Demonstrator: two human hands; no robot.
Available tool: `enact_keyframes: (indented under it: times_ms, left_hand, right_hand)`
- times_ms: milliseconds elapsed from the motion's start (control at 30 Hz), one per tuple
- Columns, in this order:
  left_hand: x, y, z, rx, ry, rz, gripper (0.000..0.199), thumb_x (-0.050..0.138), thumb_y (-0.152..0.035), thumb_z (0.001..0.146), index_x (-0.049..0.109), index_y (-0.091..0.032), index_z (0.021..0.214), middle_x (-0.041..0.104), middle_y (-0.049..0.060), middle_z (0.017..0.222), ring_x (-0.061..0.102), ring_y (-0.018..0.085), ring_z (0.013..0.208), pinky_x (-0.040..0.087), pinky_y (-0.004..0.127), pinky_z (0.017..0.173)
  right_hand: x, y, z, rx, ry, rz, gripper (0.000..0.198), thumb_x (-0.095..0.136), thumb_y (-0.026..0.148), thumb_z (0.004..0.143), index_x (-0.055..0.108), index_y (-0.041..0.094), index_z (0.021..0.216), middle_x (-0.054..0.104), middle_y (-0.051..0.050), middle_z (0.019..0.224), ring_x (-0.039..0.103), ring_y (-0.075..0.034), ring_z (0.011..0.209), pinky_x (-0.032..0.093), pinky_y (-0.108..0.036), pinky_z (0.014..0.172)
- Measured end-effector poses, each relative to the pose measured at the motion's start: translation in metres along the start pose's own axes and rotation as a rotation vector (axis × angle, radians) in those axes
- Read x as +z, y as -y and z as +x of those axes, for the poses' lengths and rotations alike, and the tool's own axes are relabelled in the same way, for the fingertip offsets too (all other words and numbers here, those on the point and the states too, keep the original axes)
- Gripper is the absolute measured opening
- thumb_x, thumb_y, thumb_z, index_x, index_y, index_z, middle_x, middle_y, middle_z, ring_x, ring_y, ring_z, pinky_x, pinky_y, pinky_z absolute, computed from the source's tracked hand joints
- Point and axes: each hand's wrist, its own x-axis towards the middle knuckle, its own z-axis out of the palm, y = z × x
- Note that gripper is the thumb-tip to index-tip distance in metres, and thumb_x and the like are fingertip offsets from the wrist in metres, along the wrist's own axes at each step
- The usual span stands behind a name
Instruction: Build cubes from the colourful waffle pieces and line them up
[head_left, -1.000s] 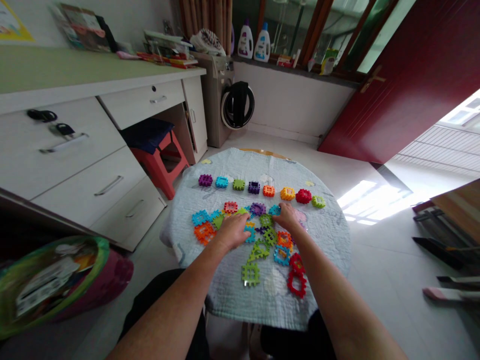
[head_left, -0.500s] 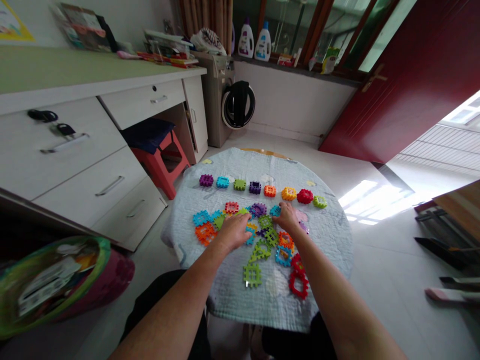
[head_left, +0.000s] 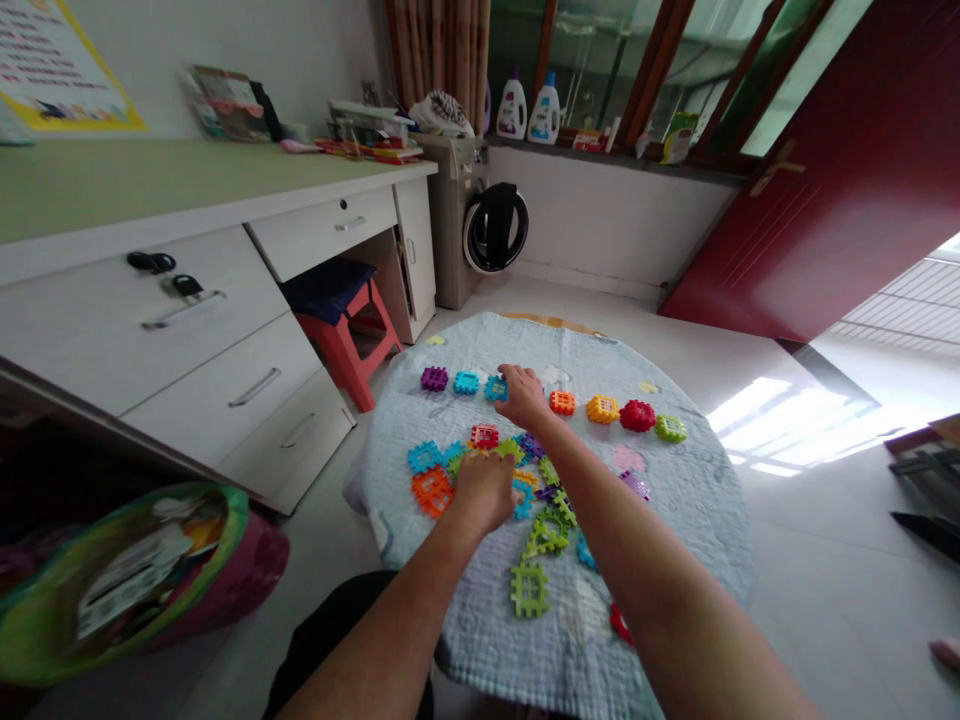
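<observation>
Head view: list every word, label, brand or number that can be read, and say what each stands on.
None can be read.
Wall poster: lines of print, too blurred.
Detergent bottles on the window sill: labels too small.
Books and papers on the desk: covers too blurred.
Plastic blocks on the quilted cloth, by the left hand and right hand: no print shows.

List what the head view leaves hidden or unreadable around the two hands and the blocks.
- The right hand covers part of the far row of blocks; whether it grips one cannot be told.
- The left hand hides the pieces of the loose pile beneath it.
- The right forearm covers the pile's right side; a red piece shows only in part.
- The wall poster is cut by the frame edge, its text too small.
</observation>
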Motion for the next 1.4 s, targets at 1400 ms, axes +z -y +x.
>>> enact_keyframes:
  times_ms: [1400]
  left_hand:
    - [-0.024, 0.067, -0.007, -0.177, 0.008, 0.0, 0.033, 0.05, -0.014, 0.079, 0.061, -0.02, 0.109, 0.062, 0.008, 0.12, 0.057, 0.021, 0.112, 0.042, 0.031, 0.098]
  right_hand:
    - [-0.064, -0.064, -0.202, 0.101, 0.31, 0.078, 0.043, 0.063, 0.025, 0.075, 0.06, 0.019, 0.117, 0.063, -0.012, 0.112, 0.057, -0.026, 0.105, 0.04, -0.036, 0.091]
